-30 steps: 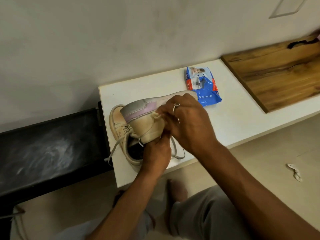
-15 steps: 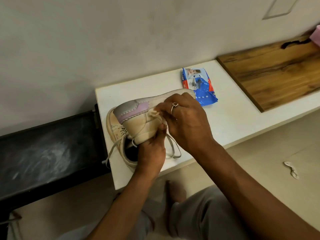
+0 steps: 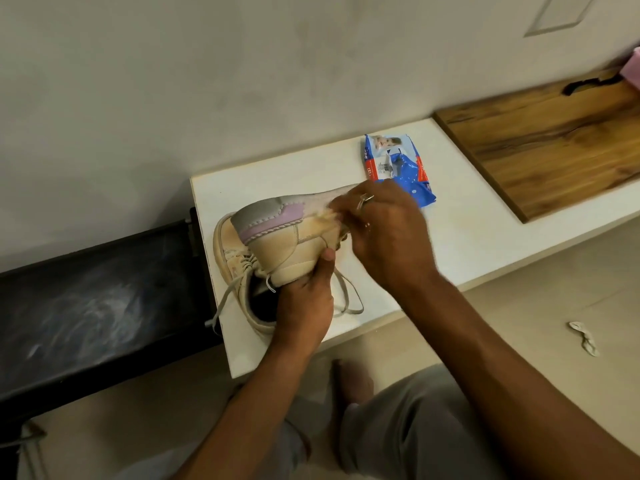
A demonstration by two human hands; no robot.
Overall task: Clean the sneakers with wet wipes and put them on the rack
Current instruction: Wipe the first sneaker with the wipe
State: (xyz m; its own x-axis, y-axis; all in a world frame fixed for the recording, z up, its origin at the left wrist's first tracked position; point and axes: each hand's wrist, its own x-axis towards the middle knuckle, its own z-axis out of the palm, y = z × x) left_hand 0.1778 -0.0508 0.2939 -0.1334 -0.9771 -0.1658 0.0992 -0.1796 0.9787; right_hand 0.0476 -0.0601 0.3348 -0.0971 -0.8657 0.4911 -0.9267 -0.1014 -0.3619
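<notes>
A person's left hand (image 3: 304, 306) grips a beige sneaker (image 3: 277, 244) from below, holding it over the front left corner of the white table (image 3: 467, 237), above a second sneaker (image 3: 227, 251) lying there. The right hand (image 3: 388, 233) pinches a bunched wet wipe (image 3: 325, 216) against the held sneaker's side. A wipes pack (image 3: 394, 164) lies near the back edge.

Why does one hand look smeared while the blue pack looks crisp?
Head view: the right hand and the wipe it pinches against the sneaker are motion-blurred; the wipes pack lies untouched and sharp. Head view: light is dim and even, shadows soft.
</notes>
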